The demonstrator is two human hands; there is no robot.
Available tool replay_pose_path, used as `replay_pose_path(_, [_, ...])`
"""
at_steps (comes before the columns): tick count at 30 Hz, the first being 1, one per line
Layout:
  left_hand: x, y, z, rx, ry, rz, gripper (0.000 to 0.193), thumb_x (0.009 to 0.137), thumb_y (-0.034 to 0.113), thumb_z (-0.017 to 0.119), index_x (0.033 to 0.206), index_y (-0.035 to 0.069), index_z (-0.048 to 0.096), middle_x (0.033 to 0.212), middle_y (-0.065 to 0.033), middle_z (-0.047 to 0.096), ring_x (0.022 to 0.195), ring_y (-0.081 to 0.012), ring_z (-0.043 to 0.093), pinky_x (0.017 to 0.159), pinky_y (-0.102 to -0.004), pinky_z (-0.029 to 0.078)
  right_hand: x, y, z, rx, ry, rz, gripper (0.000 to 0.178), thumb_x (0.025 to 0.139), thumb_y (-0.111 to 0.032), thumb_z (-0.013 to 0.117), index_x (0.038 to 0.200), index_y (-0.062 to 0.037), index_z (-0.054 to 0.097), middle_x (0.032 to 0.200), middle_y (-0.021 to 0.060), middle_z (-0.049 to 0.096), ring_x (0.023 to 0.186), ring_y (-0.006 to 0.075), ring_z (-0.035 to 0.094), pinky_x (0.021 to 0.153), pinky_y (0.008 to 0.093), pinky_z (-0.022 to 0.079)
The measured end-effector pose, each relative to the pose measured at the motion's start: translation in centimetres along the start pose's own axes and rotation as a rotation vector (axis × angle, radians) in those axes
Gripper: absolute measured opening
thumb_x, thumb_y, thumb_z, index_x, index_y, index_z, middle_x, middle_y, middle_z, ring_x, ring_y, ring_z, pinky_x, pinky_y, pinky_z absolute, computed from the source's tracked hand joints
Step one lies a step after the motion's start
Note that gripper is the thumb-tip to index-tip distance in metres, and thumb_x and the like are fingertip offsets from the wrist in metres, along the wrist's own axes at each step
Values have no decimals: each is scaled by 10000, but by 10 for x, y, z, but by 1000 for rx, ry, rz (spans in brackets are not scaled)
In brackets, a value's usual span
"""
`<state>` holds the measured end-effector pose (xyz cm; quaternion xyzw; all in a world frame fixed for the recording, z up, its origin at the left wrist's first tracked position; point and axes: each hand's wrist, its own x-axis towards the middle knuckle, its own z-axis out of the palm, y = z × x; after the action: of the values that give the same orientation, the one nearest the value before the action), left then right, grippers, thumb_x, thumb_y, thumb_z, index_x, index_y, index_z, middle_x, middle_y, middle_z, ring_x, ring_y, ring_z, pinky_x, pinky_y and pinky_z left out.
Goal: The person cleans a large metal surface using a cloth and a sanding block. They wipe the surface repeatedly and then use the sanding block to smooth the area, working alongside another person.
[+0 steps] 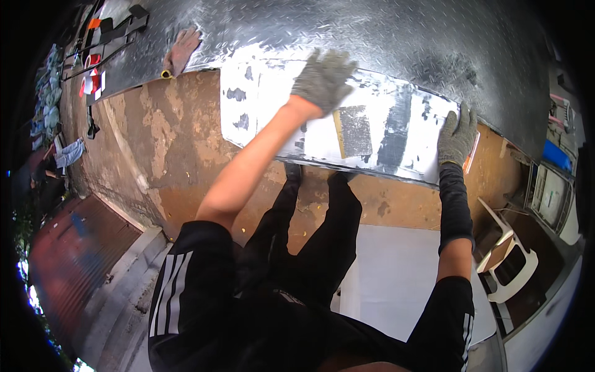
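A long white panel [424,146] with bare dark patches lies along the near edge of a dark metal sheet with a raised tread pattern [384,31]. My left hand [323,80], in a grey knit glove, is spread flat over the panel's middle, its fingertips slightly blurred. It appears to hold nothing. At the panel's right end rests my right hand [457,136], gloved alike, fingers stretched out and apart over the edge. Between the hands sits a grey, worn-looking abrasive pad [355,131] with a tan strip down its left side; neither hand touches it.
A loose brownish glove [181,51] lies on the metal sheet at the left, with a roll of red-and-white tape [92,74] farther left. Below is a stained brown floor [167,136]. A white board [396,273] and a cream-coloured frame [513,273] stand low at the right.
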<state>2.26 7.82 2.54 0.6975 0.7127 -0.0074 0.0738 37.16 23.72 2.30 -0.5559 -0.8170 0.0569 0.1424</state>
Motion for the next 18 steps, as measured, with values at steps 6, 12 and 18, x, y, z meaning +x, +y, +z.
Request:
replay_pose_path(6, [-98, -52, -5, -41, 134, -53, 557, 1028, 362, 522, 1492, 54, 506, 1577, -193, 452, 1492, -384, 371, 1272, -555, 145, 0, 4, 9, -34, 47, -59, 533, 1050, -428, 504, 1496, -137, 537, 1538, 253, 470, 1440, 413, 424, 1200, 503, 317])
replay_pose_path(12, [-107, -49, 4, -107, 320, -70, 457, 973, 296, 601, 1344, 32, 638, 1464, -202, 567, 1391, -417, 486, 1230, -613, 240, 9, 2, 11, -47, 34, -57, 550, 1041, -415, 525, 1505, -120, 521, 1524, 286, 457, 1442, 437, 400, 1207, 522, 304])
replay_pose_path(18, [-108, -50, 3, -100, 288, -21, 401, 956, 274, 609, 1309, 94, 671, 1447, -143, 593, 1395, -380, 486, 1217, -647, 239, 6, -7, 4, -58, 32, -24, 571, 1057, -479, 457, 1521, -150, 511, 1563, 247, 444, 1464, 399, 408, 1208, 505, 302])
